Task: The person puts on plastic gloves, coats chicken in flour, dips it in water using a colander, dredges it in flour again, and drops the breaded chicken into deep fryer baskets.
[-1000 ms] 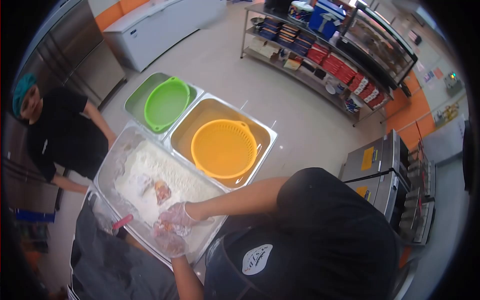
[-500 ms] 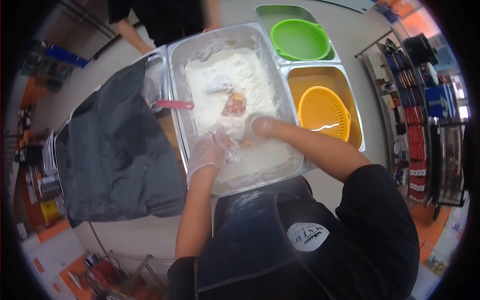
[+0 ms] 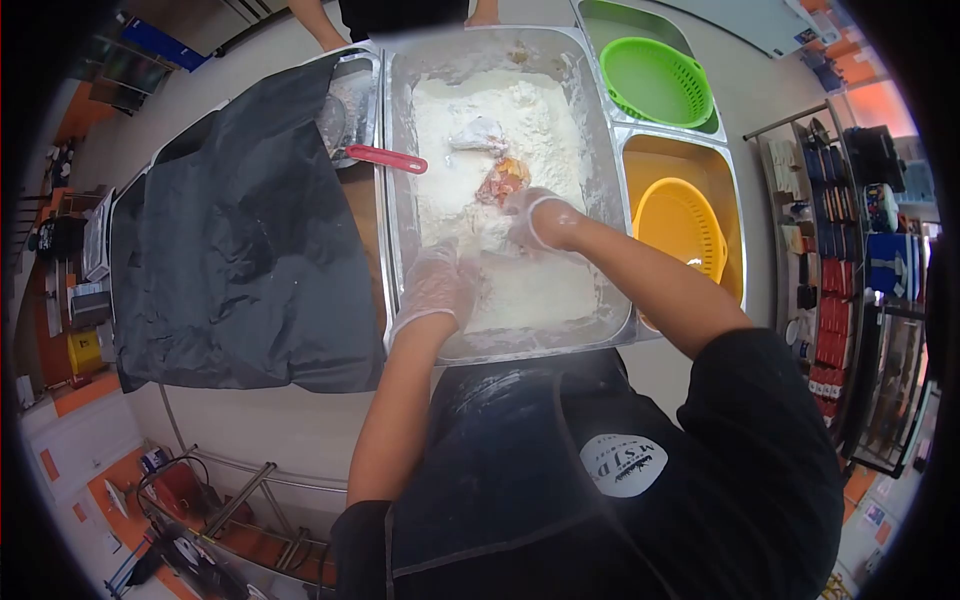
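Observation:
Before me is a deep metal pan [image 3: 618, 290] holding a bed of white flour [image 3: 545, 290]. My left hand [image 3: 440, 285], in a clear plastic glove, rests at the left side of the flour, fingers loosely extended and partly hidden. My right hand [image 3: 537, 218], gloved too, is low over the middle with its fingers bent but apart, beside a lumpy floured patch. Just beyond its fingertips lies a reddish piece of raw meat [image 3: 503, 182], only partly floured. Farther back sits a flour-coated piece [image 3: 478, 134], whitish all over.
A red-handled utensil [image 3: 388, 158] overlaps the pan's left rim. Dark sheeting [image 3: 240, 250] covers containers at left. Green [image 3: 655, 82] and yellow baskets [image 3: 680, 230] sit in metal pans at right. Another person's dark shirt [image 3: 405, 14] shows across the table; shelving [image 3: 825, 230] stands right.
My view has shifted, so the pan sits farther right and higher. My right hand has moved up closer to the raw meat. Less of the meat near my left hand shows.

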A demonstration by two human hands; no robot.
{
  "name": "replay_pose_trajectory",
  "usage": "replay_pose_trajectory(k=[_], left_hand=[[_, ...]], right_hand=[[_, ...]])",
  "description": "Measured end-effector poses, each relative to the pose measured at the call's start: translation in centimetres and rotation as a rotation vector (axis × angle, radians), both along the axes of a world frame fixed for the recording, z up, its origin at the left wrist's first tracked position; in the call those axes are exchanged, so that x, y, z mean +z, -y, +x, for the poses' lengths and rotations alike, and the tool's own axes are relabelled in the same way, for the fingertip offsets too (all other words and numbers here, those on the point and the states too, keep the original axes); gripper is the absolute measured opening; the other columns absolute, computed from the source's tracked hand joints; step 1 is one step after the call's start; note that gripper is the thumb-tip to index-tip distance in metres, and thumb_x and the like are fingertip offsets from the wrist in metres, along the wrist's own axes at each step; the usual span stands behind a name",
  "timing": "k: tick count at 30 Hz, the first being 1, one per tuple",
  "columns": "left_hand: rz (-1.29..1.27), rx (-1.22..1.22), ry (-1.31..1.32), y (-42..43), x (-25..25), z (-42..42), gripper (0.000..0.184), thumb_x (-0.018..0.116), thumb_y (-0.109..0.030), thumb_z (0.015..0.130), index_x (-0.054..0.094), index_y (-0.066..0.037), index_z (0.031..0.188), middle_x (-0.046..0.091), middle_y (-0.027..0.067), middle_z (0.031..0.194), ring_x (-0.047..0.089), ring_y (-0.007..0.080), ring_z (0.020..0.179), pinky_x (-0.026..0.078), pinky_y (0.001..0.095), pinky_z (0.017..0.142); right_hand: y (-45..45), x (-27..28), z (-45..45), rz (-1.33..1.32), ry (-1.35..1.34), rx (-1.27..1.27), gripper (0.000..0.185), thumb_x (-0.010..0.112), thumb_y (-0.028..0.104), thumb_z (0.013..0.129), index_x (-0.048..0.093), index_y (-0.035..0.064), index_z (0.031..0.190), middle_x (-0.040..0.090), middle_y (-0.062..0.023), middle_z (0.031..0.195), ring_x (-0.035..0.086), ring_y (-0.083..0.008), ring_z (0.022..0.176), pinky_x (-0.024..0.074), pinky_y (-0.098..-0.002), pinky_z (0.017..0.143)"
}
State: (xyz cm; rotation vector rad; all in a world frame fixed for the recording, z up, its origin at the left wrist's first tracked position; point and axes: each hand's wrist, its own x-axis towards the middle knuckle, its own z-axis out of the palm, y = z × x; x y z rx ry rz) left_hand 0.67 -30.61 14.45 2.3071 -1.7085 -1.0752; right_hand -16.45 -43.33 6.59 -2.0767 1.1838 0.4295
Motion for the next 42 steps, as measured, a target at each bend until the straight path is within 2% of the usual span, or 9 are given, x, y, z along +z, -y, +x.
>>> replay_pose_trajectory(k=[8,11,15,19,26,29,33,37,42], left_hand=[[-0.033,0.241,-0.394,4.0,-6.6,-1.4,0.043,0.054,-0.034,0.094,0.062,0.0,0.119,0.066,0.0222,0.117,0.062,0.0363,0.112,0.047,0.0404,0.096],[-0.075,0.249,-0.272,4.2,-6.3,-1.6,0.036,0.054,-0.031,0.093,0.065,-0.002,0.11,0.068,0.0219,0.108,0.065,0.0358,0.102,0.048,0.0416,0.091],[-0.147,0.127,-0.121,4.1,-5.7,-1.7,0.033,0.054,-0.03,0.092,0.066,-0.005,0.108,0.068,0.0224,0.105,0.065,0.0353,0.099,0.049,0.0411,0.089],[-0.103,0.08,-0.199,3.5,-3.5,-1.6,0.036,0.051,-0.033,0.094,0.065,-0.005,0.11,0.067,0.0231,0.108,0.064,0.0367,0.104,0.048,0.0417,0.092],[-0.212,-0.108,-0.168,5.0,-9.9,-3.5,0.05,0.041,-0.044,0.099,0.063,-0.003,0.118,0.063,0.0245,0.119,0.06,0.0374,0.115,0.045,0.0427,0.098],[-0.087,-0.067,-0.137,4.7,-8.6,-4.4,0.059,0.033,-0.046,0.1,0.06,0.002,0.123,0.056,0.0278,0.129,0.054,0.0407,0.122,0.039,0.0451,0.106],[-0.059,0.081,-0.15,4.5,-10.3,-4.4,0.058,0.032,-0.042,0.1,0.058,0.003,0.127,0.053,0.0281,0.135,0.052,0.042,0.125,0.039,0.047,0.107],[0.087,-0.25,-0.078,4.5,-9.6,-3.1,0.052,0.036,-0.036,0.1,0.055,0.0,0.132,0.056,0.028,0.131,0.055,0.0413,0.121,0.043,0.0461,0.102],[-0.039,-0.413,-0.323,3.0,-6.8,-1.9,0.043,0.048,-0.034,0.097,0.056,-0.008,0.13,0.059,0.0238,0.128,0.056,0.0399,0.119,0.044,0.0414,0.101]], right_hand=[[-3.4,6.0,-1.8,-0.067,0.401,-0.382,0.043,0.069,0.031,0.081,0.066,0.0007,0.112,0.066,-0.0253,0.108,0.065,-0.0363,0.098,0.0505,-0.0418,0.088],[-4.3,5.0,-0.8,-0.166,-0.047,-0.193,0.045,0.067,0.034,0.082,0.064,0.003,0.114,0.068,-0.0234,0.104,0.067,-0.0353,0.095,0.0537,-0.0418,0.084],[-6.9,0.2,-1.4,-0.315,-0.146,-0.072,0.042,0.072,0.017,0.078,0.062,0.0055,0.116,0.061,-0.0288,0.119,0.06,-0.0381,0.115,0.0527,-0.0426,0.09],[-4.5,0.5,-3.3,-0.206,-0.115,-0.062,0.045,0.072,-0.003,0.068,0.062,0.0003,0.111,0.066,-0.0253,0.105,0.066,-0.0362,0.102,0.0543,-0.0387,0.081],[-5.4,7.4,-4.2,0.131,0.387,-0.723,0.038,0.068,0.019,0.077,0.066,0.0004,0.109,0.069,-0.0223,0.097,0.066,-0.0373,0.085,0.0518,-0.0403,0.077],[-5.9,6.7,-3.3,0.016,0.381,-0.661,0.032,0.067,0.024,0.079,0.07,0.0018,0.103,0.07,-0.0219,0.097,0.067,-0.0361,0.086,0.0514,-0.0414,0.078],[-6.0,0.4,-3.1,-0.063,0.009,0.051,0.034,0.069,0.029,0.077,0.073,-0.0005,0.094,0.069,-0.0229,0.099,0.067,-0.0346,0.089,0.0514,-0.0421,0.079],[-7.5,-3.8,-1.2,-0.093,-0.251,0.414,0.039,0.072,0.032,0.072,0.073,-0.0026,0.09,0.069,-0.0247,0.101,0.067,-0.035,0.09,0.0516,-0.0425,0.081],[-5.2,2.1,-3.0,-0.001,-0.091,-0.027,0.038,0.073,0.022,0.072,0.07,-0.0003,0.103,0.069,-0.0221,0.103,0.067,-0.0331,0.092,0.0524,-0.0406,0.082]])
